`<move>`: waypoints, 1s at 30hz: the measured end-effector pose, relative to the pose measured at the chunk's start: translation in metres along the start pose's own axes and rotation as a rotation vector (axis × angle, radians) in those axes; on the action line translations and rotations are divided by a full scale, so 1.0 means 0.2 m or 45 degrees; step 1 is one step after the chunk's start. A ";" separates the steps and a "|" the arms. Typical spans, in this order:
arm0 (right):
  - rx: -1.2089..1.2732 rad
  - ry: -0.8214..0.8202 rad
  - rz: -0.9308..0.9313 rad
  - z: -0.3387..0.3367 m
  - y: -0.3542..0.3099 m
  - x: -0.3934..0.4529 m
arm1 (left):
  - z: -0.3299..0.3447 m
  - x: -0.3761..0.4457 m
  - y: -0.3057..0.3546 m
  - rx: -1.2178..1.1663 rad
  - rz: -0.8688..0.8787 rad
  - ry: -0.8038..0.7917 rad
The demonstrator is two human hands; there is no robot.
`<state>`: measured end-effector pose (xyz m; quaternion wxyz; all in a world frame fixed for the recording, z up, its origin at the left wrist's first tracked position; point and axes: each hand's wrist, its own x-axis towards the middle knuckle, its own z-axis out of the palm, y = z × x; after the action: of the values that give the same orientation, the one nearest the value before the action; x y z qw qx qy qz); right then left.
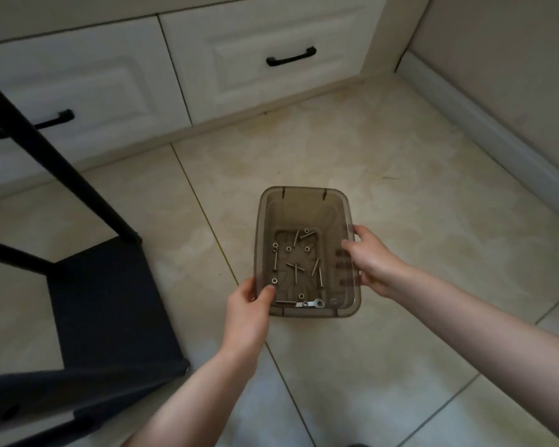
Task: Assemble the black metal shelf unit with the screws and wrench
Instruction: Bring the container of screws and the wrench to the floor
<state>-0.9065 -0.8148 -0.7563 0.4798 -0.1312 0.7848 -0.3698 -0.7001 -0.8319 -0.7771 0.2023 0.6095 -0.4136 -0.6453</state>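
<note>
A translucent smoky-brown rectangular plastic bin (305, 201) sat on the beige tiled floor (400, 333), held on both sides by a person's bare hands; left hand (244, 304) gripped the bin's near-left rim w/ thumb hooked over the edge and inside, fingers on the outer wall; right hand (373, 261) gripped the right rim, fingers curled over the edge and down the inside wall, seen blurred thru the plastic, thumb along the top of the rim; so both grips were closed on the bin.

Inside, on the bin's bottom, lay a scatter of silver metal screws (296, 272) and small silver nuts (288, 249), several screws crossing one another near the middle; a small flat silver metal wrench (310, 304) lay against the near wall, ring end pointing right.

Well left of the bin stood the black metal shelf unit (107, 298), partly assembled; a flat black panel lay low by the floor, w/ a thin black tube (58, 159) rising diagonally from its far-right corner toward top left; a 2nd tube ran off the left edge.

Behind, white panelled cabinet drawers (255, 50) w/ black bar handles (291, 57) faced the floor; a pale baseboard (484, 124) ran along the right wall.
</note>
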 end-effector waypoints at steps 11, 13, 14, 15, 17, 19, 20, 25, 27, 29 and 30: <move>-0.194 -0.012 -0.036 0.02 -0.07 0.00 | -0.10 -0.07 0.10 0.007 -0.026 -0.124; -0.181 -0.005 -0.030 0.02 -0.07 0.00 | -0.09 -0.09 0.12 -0.020 -0.020 -0.110; -0.182 0.001 -0.027 0.01 -0.06 0.00 | -0.09 -0.10 0.13 -0.019 -0.024 -0.124; -0.198 0.011 -0.026 0.01 -0.06 0.00 | -0.10 -0.11 0.13 0.001 -0.020 -0.140; -0.288 0.063 -0.040 0.00 -0.05 -0.01 | -0.13 -0.14 0.15 0.096 0.003 -0.152; -0.386 0.147 -0.082 -0.03 -0.05 -0.05 | -0.17 -0.20 0.16 0.191 0.032 -0.149; -0.417 0.175 -0.123 -0.04 -0.06 -0.08 | -0.20 -0.24 0.17 0.232 0.050 -0.150; -0.529 0.100 -0.364 -0.06 -0.14 -0.34 | -0.40 -0.46 0.23 0.365 0.163 -0.107; -0.542 0.026 -0.453 -0.04 -0.20 -0.48 | -0.49 -0.58 0.23 0.372 0.163 -0.111; -0.559 -0.052 -0.559 -0.01 -0.26 -0.62 | -0.57 -0.72 0.24 0.383 0.157 -0.120; -0.576 -0.092 -0.615 0.02 -0.29 -0.69 | -0.60 -0.78 0.25 0.375 0.154 -0.094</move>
<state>-0.8429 -0.7796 -0.6250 0.3646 -0.4298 0.7755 -0.2844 -0.5696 -0.7759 -0.6322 0.1339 0.5825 -0.5470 -0.5862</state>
